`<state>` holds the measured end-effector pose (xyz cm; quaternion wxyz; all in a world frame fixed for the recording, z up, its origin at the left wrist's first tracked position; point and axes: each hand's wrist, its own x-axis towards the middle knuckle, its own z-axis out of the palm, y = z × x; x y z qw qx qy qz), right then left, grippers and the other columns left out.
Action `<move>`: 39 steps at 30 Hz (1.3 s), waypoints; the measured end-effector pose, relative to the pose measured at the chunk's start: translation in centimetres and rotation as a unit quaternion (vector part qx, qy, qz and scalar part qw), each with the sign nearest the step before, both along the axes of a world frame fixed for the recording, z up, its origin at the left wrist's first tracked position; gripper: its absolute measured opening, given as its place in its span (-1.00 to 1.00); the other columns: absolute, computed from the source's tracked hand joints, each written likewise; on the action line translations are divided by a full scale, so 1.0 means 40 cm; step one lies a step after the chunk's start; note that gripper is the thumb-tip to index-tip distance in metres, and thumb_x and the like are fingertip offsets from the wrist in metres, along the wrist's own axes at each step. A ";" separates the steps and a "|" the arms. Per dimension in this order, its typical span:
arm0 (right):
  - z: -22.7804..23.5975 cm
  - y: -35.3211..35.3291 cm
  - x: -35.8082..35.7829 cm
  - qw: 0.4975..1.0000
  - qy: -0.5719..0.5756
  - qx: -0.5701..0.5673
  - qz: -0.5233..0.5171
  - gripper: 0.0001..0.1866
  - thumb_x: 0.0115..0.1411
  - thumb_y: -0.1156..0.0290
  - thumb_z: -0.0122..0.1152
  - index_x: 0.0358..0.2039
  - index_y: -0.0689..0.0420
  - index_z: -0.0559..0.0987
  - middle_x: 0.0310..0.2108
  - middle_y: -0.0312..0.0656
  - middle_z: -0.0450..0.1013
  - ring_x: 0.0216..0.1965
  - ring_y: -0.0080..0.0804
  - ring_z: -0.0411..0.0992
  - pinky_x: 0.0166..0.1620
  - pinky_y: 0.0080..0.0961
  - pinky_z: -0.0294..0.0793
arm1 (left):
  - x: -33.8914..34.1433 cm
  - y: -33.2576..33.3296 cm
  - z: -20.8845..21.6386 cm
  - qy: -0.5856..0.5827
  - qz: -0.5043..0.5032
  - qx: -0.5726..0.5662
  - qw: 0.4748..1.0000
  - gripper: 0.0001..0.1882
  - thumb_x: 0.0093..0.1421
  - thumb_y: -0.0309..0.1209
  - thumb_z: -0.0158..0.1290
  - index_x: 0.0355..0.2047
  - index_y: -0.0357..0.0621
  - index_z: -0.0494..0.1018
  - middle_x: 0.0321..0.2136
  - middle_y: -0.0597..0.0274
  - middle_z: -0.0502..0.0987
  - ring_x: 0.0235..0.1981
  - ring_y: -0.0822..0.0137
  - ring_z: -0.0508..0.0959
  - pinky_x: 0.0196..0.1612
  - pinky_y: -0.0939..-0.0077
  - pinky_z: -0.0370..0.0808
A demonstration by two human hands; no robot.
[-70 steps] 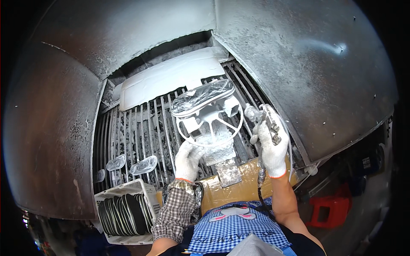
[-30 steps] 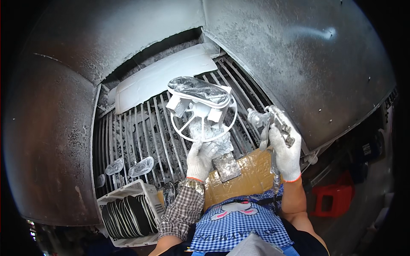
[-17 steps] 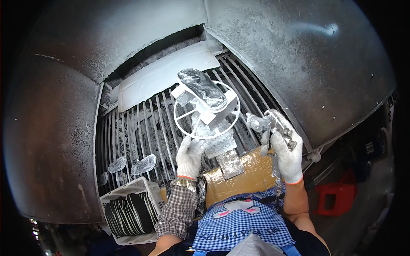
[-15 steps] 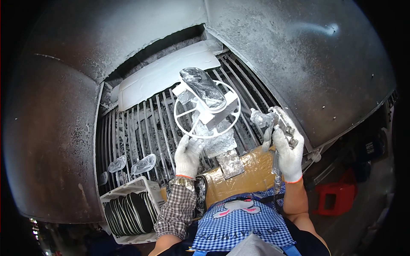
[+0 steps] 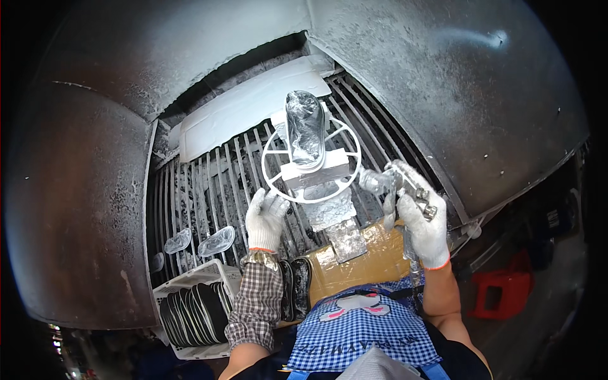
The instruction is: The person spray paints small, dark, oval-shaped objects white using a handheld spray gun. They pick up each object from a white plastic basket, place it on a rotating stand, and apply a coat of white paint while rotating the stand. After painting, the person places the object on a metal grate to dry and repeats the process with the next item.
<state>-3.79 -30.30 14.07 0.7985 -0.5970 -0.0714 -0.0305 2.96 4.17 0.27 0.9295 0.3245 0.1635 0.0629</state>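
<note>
My right hand (image 5: 423, 221), in a white glove, is closed around a spray gun (image 5: 408, 187) partly wrapped in crumpled clear film; its front end lies close to the right rim of a white spoked wheel (image 5: 353, 180). On the wheel, white blocks (image 5: 335, 161) bear a dark, shoe-sole-shaped piece (image 5: 305, 130) covered in shiny clear film, lying lengthwise away from me. My left hand (image 5: 266, 218), also gloved, is at the wheel's near-left rim with fingers stretched out; whether the fingertips touch the rim I cannot tell. Nothing shows in its grasp.
Metal bars (image 5: 231, 171) run under the wheel between stained booth walls. A white board (image 5: 253, 104) lies behind. Film-wrapped oval pieces (image 5: 216, 242) rest at left, above a white crate (image 5: 221, 272) of dark flat pieces. Brown taped cardboard (image 5: 326, 272) lies in front; a red stool (image 5: 506, 288) stands right.
The wheel has turned clockwise, bringing the wrapped piece from a slant to nearly straight away from me. My left hand has shifted left along the rim. The spray gun has come slightly left.
</note>
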 end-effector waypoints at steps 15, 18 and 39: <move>-0.044 0.057 0.055 0.999 -0.007 0.041 0.030 -0.40 0.45 0.41 0.25 0.42 0.35 0.36 -0.28 -0.24 0.60 -0.41 -0.64 0.51 -0.31 -0.64 0.54 | 0.062 0.060 0.020 0.005 0.041 0.022 0.999 -0.61 0.47 -0.32 0.04 0.18 -0.30 0.32 0.15 -0.26 0.48 0.17 -0.23 0.55 0.18 -0.16 0.61; -0.043 0.059 0.070 0.999 -0.017 0.036 0.008 -0.41 0.44 0.42 0.25 0.41 0.35 0.38 -0.29 -0.26 0.58 -0.41 -0.65 0.51 -0.31 -0.65 0.54 | 0.078 0.081 0.014 -0.005 0.044 0.030 0.999 -0.65 0.46 -0.33 0.03 0.12 -0.31 0.36 0.12 -0.25 0.48 0.17 -0.25 0.53 0.20 -0.20 0.61; -0.008 0.069 0.063 0.997 -0.044 -0.024 -0.066 -0.42 0.48 0.41 0.23 0.41 0.38 0.35 -0.30 -0.32 0.54 -0.42 -0.72 0.44 -0.32 -0.72 0.45 | -0.064 -0.114 -0.049 0.064 -0.050 0.014 0.997 -0.70 0.35 -0.43 0.17 0.02 -0.30 0.48 -0.17 0.02 0.61 -0.11 -0.02 0.64 0.01 0.09 0.65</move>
